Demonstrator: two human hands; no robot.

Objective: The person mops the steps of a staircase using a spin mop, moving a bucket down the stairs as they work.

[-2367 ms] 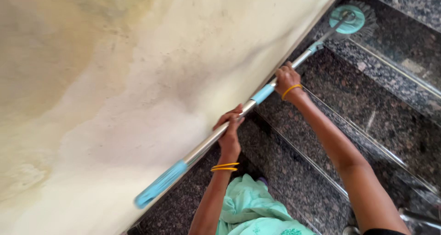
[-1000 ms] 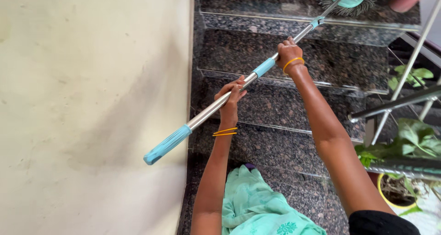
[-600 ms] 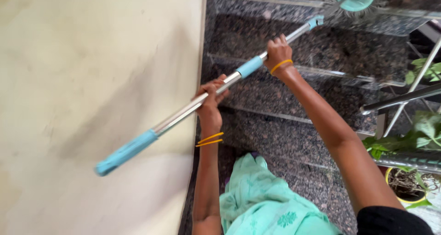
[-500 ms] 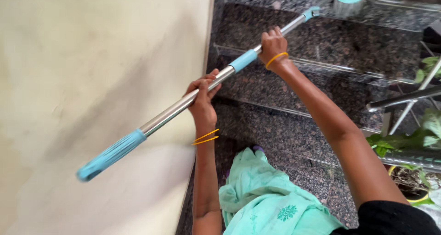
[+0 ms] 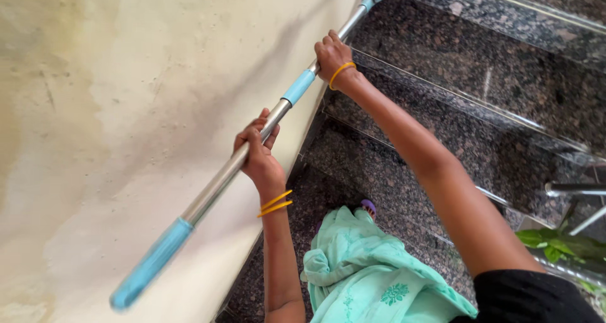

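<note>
While standing on the granite stairs (image 5: 480,115):
Left hand (image 5: 260,159): I'm gripping the steel pole (image 5: 249,147).
Right hand (image 5: 333,55): I'm clenching it higher up.

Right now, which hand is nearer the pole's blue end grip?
Left. The left hand grips the steel pole just above the blue end grip; the right hand holds it farther up, past the blue collar.

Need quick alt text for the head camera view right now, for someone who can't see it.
Both hands grip a long steel mop handle with blue grips: left hand mid-shaft, right hand higher up. It runs diagonally beside a stained cream wall, above dark granite stairs.
</note>
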